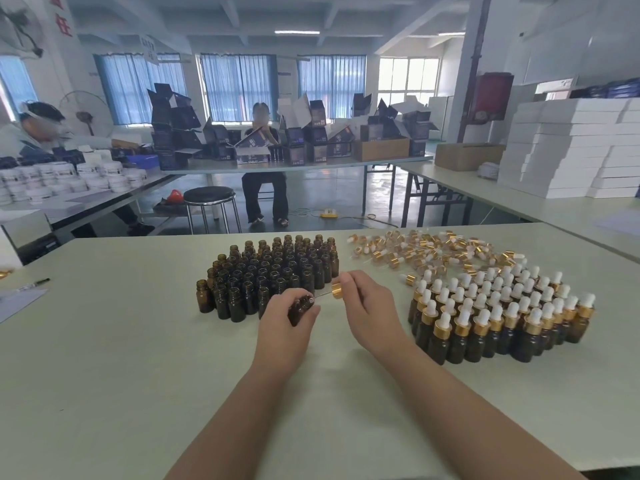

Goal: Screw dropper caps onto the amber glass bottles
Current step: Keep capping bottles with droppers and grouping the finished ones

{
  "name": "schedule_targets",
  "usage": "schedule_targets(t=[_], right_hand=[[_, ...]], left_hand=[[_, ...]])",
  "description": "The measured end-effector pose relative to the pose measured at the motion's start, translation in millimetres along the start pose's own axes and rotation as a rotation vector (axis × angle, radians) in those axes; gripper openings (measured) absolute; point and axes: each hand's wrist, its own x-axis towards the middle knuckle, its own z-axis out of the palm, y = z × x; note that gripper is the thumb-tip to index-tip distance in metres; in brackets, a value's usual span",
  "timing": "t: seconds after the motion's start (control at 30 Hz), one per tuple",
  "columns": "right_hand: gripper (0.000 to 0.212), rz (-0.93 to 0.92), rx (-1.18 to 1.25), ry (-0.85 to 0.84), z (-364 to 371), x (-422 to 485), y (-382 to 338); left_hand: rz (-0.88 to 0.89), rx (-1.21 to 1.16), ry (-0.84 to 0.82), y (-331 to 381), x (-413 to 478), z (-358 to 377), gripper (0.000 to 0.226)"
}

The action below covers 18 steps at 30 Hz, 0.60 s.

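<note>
My left hand [282, 325] grips an amber glass bottle [300, 308], tilted with its open neck pointing right. My right hand [369, 306] pinches a gold dropper cap [336, 290]; its thin glass pipette points left with its tip at the bottle's mouth. A cluster of uncapped amber bottles [273, 268] stands just behind my hands. To the right stands a group of capped bottles [498, 313] with gold collars and white bulbs. Loose dropper caps [426, 249] lie scattered at the table's far right.
The pale table [138, 358] carries a pen [34, 284] and a sheet of paper [17, 303] at its left edge. Beyond it are a stool [209, 197], other tables with boxes and white jars, and two seated people.
</note>
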Motion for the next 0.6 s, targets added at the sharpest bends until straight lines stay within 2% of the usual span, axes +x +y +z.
schedule_targets(t=[0.13,0.27,0.4,0.6], right_hand=[[0.038,0.011,-0.052,0.005,-1.9,-0.6,3.3],[0.015,0.019,-0.065,-0.009,0.0,-1.1,5.1],[0.007,0.027,-0.018,-0.015,3.1,-2.9,5.2],[0.011,0.030,0.108,-0.074,7.5,-6.8,6.3]], left_hand=[[0.003,0.017,-0.014,2.5,-0.7,-0.4,0.022],[0.013,0.036,-0.027,1.6,-1.6,-1.1,0.019],[0.018,0.045,-0.029,1.9,-2.1,-0.8,0.024],[-0.045,0.035,-0.022,2.8,-0.8,1.7,0.030]])
